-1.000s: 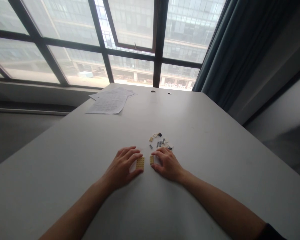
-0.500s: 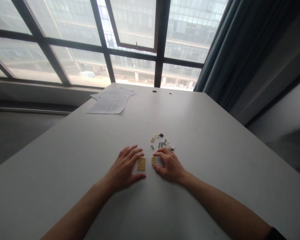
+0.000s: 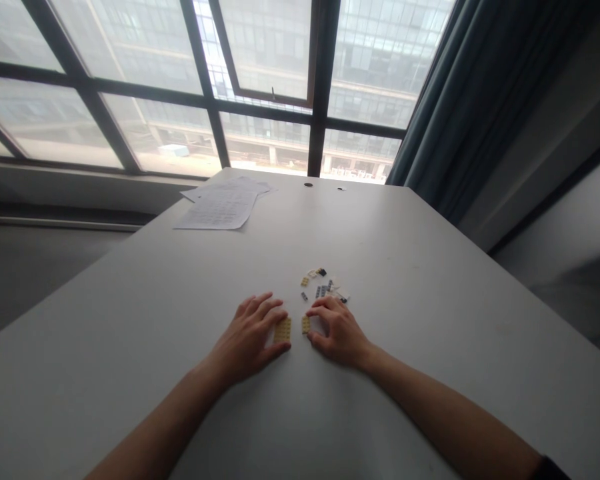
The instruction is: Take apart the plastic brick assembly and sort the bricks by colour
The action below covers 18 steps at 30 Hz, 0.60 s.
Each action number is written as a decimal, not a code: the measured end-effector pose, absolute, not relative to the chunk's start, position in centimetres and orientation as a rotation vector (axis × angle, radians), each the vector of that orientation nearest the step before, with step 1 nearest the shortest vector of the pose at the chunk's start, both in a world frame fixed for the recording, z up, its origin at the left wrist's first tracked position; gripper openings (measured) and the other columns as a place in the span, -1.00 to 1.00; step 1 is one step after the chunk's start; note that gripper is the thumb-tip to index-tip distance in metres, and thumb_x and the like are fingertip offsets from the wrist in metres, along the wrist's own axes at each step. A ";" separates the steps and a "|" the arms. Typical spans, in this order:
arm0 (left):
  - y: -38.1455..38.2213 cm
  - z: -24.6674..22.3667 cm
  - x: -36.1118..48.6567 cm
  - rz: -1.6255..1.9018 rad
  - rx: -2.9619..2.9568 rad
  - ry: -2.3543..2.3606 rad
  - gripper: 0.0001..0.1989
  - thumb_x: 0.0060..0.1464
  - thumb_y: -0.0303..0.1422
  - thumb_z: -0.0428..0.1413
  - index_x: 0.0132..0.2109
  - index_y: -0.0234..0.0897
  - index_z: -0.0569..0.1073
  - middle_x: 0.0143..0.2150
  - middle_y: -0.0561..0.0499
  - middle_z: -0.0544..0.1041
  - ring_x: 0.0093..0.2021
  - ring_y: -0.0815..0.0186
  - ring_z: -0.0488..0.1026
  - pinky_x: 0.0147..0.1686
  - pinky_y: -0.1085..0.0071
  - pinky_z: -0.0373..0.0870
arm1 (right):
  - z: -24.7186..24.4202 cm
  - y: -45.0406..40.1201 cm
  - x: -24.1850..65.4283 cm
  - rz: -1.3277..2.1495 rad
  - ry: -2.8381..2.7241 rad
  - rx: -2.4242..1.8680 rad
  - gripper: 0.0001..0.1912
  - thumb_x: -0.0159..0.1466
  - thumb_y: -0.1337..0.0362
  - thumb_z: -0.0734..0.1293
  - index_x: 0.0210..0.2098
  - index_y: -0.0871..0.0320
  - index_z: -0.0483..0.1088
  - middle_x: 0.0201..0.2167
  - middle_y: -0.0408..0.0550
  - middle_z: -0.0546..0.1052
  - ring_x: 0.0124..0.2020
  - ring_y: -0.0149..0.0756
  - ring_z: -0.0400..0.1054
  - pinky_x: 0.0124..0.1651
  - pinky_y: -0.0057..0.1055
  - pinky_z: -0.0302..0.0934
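1. Your left hand point(image 3: 250, 337) is gripping the larger tan plate point(image 3: 283, 330), its fingers reaching over the far edge and its thumb lying along the near edge.
2. Your right hand point(image 3: 341, 338) is pinching the smaller tan plate point(image 3: 305, 325) between forefinger and thumb, again at the far and near edges; the other fingers are curling behind, and you are showing too little of them to tell what they touch.
3. Both studded plates are sitting low at the white desk point(image 3: 180, 300), the larger on the left and the smaller on the right, with a narrow strip of bare surface separating them.
4. Just beyond your right hand, a cluster of grey pieces point(image 3: 321, 291) is lying with some white pieces point(image 3: 341, 292), partly hiding behind your knuckles.
5. To the left of that cluster, a small grey piece point(image 3: 304, 296) is resting alone.
6. Farther off, a small tan piece point(image 3: 305, 282) is lying near a black piece point(image 3: 323, 272), with pale bits too small to make out between them.
7. At the far left of the desk, printed papers point(image 3: 220, 208) are overlapping one another.
8. Past the far edge, a dark-framed window point(image 3: 270, 53) is letting in daylight, and a blue-grey curtain point(image 3: 450, 107) is hanging on the right.
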<state>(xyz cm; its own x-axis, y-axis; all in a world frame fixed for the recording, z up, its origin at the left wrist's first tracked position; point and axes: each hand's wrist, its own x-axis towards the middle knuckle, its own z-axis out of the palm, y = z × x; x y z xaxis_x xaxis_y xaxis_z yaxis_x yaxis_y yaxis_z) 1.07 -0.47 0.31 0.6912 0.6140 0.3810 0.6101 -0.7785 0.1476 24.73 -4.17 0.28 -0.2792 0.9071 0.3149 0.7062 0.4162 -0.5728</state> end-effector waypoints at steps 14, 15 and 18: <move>-0.6 0.3 1.6 0.660 2.891 1.030 -0.34 0.03 0.01 0.12 0.20 -0.20 0.24 0.19 -0.17 0.33 0.24 -0.03 0.14 0.19 -0.02 0.05 | 0.2 -4.0 24.9 0.436 -2.020 -1.344 -0.60 0.09 0.28 0.41 -0.06 0.12 0.41 -0.08 0.01 0.42 0.02 -0.16 0.25 0.15 -0.19 0.13; -0.8 0.4 1.9 0.680 2.890 1.025 -0.34 0.02 0.01 0.13 0.19 -0.19 0.25 0.19 -0.16 0.33 0.24 -0.03 0.14 0.20 -0.02 0.04 | 0.2 -4.0 24.9 0.439 -1.985 -1.342 -0.63 0.10 0.32 0.40 -0.07 0.12 0.41 -0.09 0.00 0.42 0.00 -0.18 0.26 0.13 -0.21 0.14; -1.3 0.5 3.1 0.701 2.908 0.972 -0.36 0.01 0.00 0.15 0.18 -0.16 0.27 0.21 -0.15 0.31 0.25 -0.02 0.12 0.23 -0.03 -0.02 | 0.3 -3.9 25.1 0.444 -1.854 -1.361 -0.69 0.11 0.42 0.34 -0.13 0.13 0.42 -0.15 -0.02 0.43 -0.06 -0.22 0.29 0.07 -0.26 0.20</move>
